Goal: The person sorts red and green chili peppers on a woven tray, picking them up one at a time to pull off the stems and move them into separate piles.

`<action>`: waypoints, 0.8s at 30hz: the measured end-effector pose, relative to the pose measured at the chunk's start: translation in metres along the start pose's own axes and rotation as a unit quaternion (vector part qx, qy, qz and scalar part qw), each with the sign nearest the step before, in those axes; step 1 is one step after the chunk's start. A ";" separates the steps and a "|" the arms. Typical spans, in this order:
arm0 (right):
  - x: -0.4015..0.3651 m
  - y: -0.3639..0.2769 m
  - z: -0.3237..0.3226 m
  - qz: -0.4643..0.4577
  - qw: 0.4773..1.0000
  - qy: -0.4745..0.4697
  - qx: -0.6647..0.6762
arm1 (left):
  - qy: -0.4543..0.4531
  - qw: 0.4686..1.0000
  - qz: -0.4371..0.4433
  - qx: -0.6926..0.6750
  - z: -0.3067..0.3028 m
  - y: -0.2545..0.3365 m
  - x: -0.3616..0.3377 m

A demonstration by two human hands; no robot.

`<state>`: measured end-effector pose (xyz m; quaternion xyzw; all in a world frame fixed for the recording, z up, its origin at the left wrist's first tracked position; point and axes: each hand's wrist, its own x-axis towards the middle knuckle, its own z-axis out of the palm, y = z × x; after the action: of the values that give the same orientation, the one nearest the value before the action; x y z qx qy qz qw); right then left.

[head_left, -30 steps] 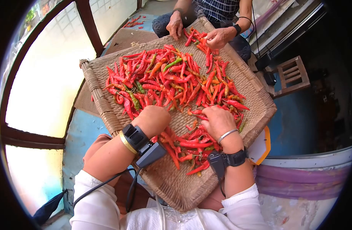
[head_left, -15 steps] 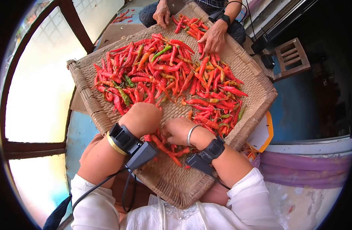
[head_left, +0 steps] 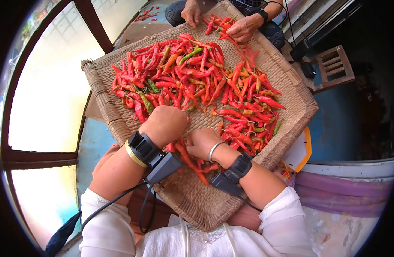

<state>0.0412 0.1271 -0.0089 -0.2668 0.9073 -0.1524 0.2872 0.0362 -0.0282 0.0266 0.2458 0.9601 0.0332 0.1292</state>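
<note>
Bright windows (head_left: 42, 103) and a blue floor (head_left: 92, 147) surround a woven tray (head_left: 197, 207) of red peppers (head_left: 197, 72). Their main heap lies towards the tray's left corner, with a green pepper (head_left: 190, 55) on top; it runs into a cluster (head_left: 244, 124) beside the right edge. Fewer peppers (head_left: 190, 165) lie near the closest corner, beneath and beside the wearer's hands. Red, orange and green pods remain mingled; judged from this arrangement, handling is under way and much of the mass is left, though the completed portion cannot be determined. Left hand (head_left: 164, 124): above the near-left part of the tray, fingers hidden, their state and any grip indeterminable. Right hand (head_left: 203, 143): just beside it, fingers curled close together, tips obscured, any held pepper uncertain. At the far corner, a co-worker's hands (head_left: 244, 29) attend other peppers. Beyond the right edge stands a slatted wooden seat (head_left: 336, 66).
</note>
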 end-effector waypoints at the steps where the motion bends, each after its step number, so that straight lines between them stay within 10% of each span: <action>1: 0.000 0.001 -0.002 -0.006 1.000 -0.004 0.017 | 0.008 1.000 -0.005 0.013 0.002 -0.001 0.001; 17: -0.070 0.020 -0.074 -0.164 0.979 -0.106 0.058 | -0.029 0.999 -0.020 -0.028 0.007 -0.009 0.006; 24: -0.043 -0.013 -0.026 -0.128 0.983 0.030 -0.125 | -0.003 1.000 -0.005 0.011 0.006 -0.003 0.011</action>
<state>0.0601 0.1444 0.0364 -0.4102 0.8855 -0.0816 0.2026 0.0267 -0.0255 0.0177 0.2425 0.9613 0.0210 0.1291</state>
